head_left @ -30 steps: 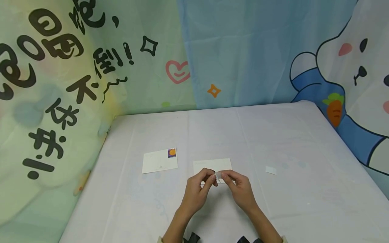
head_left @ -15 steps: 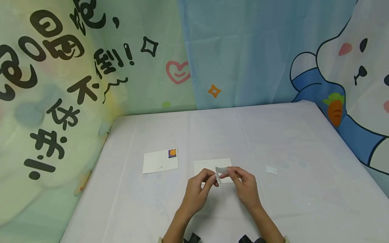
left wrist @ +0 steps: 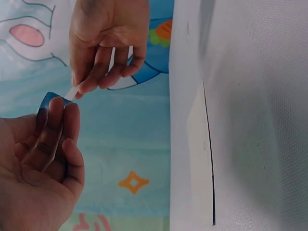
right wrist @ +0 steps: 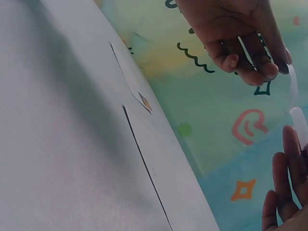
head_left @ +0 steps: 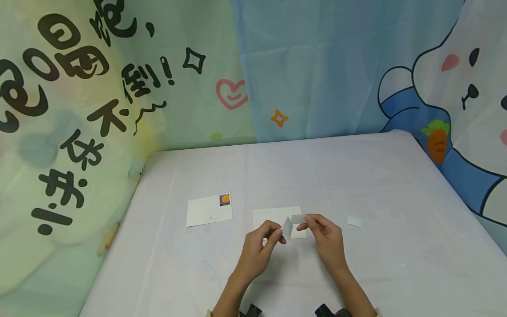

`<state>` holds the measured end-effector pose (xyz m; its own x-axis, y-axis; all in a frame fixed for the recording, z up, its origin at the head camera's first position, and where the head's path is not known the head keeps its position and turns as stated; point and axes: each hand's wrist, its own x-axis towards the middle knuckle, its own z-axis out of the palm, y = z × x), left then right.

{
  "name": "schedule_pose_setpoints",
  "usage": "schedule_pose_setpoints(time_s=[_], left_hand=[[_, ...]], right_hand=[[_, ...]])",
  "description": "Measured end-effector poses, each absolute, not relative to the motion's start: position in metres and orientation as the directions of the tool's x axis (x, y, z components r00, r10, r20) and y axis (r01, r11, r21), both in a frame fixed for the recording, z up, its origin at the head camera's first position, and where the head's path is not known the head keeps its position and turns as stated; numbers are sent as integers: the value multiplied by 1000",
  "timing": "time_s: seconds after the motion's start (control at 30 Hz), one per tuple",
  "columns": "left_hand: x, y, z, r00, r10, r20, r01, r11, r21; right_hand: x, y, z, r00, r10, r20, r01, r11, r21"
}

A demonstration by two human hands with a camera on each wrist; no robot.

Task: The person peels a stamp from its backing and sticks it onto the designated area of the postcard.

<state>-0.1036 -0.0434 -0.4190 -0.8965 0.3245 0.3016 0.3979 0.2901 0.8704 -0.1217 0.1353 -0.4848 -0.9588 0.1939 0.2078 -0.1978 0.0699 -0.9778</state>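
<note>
In the head view my left hand pinches a small sticker between thumb and fingertips, above a blank white envelope-like card. The left wrist view shows the sticker's blue printed face. With thumb and forefinger my right hand holds a whitish backing strip, angled away from the sticker. Their far edges seem to meet; whether they are still joined I cannot tell. In the right wrist view the strip sits at the right hand's fingertips, below the left hand.
Left of the hands lies a second white card with an orange-and-purple stamp in its corner. A small white paper scrap rests to the right. Everything lies on a white-covered table, with a printed curtain behind it.
The right hand has moved right and slightly up, drawing the backing strip away from the sticker and opening a wider angle between them. The left hand has stayed nearly still.
</note>
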Motion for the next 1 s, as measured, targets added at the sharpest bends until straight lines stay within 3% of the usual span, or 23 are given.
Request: schedule_pose_setpoints(time_s=[0.17, 0.53, 0.87, 1.0], left_hand=[[-104, -43, -420, -896, 330, 298, 394, 281, 875], [-106, -45, -422, -901, 336, 275, 363, 236, 901], [-107, -45, -421, -906, 341, 250, 334, 216, 917], [-107, -45, -421, -905, 343, 251, 334, 208, 919]], right_hand=[[-123, 143, -488, -955, 228, 192, -172, 105, -979], [-141, 194, -542, -900, 355, 252, -189, 201, -961], [-127, 220, -509, -843, 527, 108, -9, 188, -982], [-125, 230, -516, -807, 579, 114, 90, 313, -946]])
